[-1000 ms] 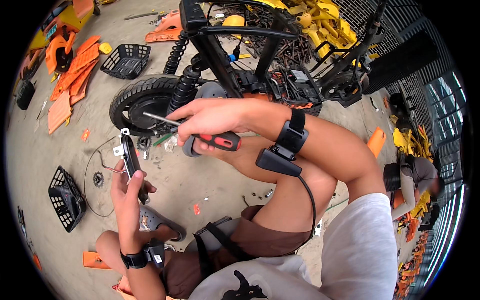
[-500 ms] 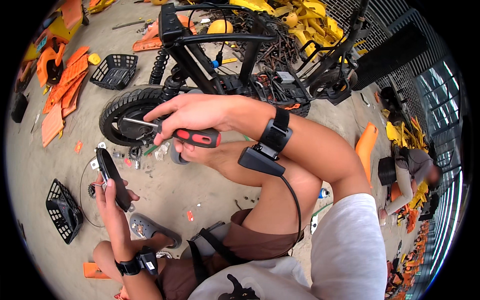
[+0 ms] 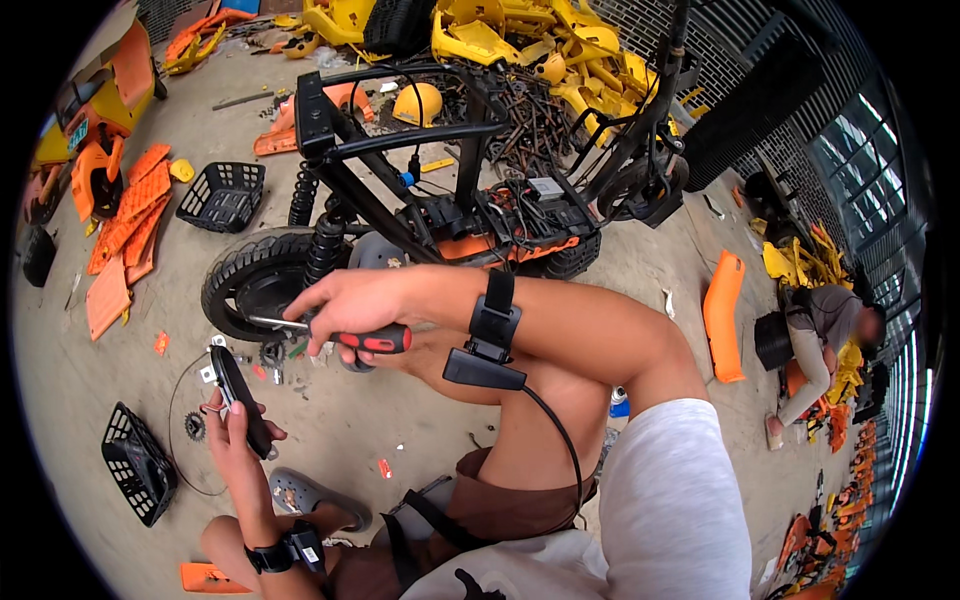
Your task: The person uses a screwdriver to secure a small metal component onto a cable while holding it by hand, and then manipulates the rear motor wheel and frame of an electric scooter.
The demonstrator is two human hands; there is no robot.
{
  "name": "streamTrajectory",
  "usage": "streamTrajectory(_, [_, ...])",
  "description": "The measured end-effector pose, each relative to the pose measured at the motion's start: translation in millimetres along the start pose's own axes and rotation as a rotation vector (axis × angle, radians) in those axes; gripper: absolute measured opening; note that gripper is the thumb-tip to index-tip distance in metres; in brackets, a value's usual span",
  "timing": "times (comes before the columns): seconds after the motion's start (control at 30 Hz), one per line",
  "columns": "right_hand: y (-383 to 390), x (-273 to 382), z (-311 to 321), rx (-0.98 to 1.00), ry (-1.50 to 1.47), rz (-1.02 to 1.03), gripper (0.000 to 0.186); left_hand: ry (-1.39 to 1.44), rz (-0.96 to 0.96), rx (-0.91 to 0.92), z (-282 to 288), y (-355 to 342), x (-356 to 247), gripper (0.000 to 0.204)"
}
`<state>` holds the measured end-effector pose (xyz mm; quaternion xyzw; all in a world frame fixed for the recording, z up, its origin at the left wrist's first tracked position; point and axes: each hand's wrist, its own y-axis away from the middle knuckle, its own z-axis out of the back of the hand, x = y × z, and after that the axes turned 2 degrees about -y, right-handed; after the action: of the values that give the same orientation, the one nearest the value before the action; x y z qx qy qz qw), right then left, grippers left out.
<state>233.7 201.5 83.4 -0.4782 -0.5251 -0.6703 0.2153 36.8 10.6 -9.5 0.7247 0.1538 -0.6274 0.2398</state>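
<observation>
We pinch the part [image 3: 241, 388] at our left between left hand [image 3: 236, 440] thumb and fingers: probably light, stiff, slick, best held by its edges; our right hand [image 3: 360, 302] grips the screwdriver [image 3: 386, 340]

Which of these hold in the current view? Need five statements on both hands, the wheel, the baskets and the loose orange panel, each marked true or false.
1. The right hand holds a screwdriver with a red-and-black handle. True.
2. The left hand is empty. False: it holds a long, dark part with rounded ends.
3. The black rubber-tyred wheel is beside a black coil-spring shock absorber. True.
4. The upper black plastic lattice basket is nested in the lower black plastic lattice basket. False: they are apart on the floor.
5. In the picture, the long, curved orange plastic panel lies between the right elbow and the crouching co-worker. True.
</observation>
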Motion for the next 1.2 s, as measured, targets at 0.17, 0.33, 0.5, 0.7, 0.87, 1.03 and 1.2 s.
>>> streamTrajectory(0.17, [-24, -36, -14, -0.128, 1.03, 0.423, 0.053, 0.018, -0.077, -0.05, 8, -5, 9, 0.048])
streamTrajectory(0.33, [-14, -31, -62, 0.032, 1.339, 0.15, 0.023, -0.005, -0.099, -0.075, 4, -5, -1, 0.032])
streamTrajectory(0.5, [-18, -30, -70, 0.013, 1.357, 0.23, 0.022, -0.016, -0.1, -0.036, 11, -6, 4, 0.029])
streamTrajectory(0.7, [-8, -15, -65, 0.109, 1.335, 0.226, 0.035, -0.007, -0.095, -0.019, 10, -4, 4, 0.029])
streamTrajectory(0.87, [-13, -22, -69, 0.038, 1.343, 0.254, 0.026, -0.002, -0.109, -0.003, 10, -6, 9, 0.029])
streamTrajectory(1.03, [-13, -24, -69, 0.003, 1.342, 0.26, 0.022, -0.021, -0.093, -0.01, 9, -5, 6, 0.031])
streamTrajectory(1.2, [-15, -23, -69, -0.017, 1.329, 0.284, 0.02, -0.022, -0.093, -0.021, 5, -4, -2, 0.029])
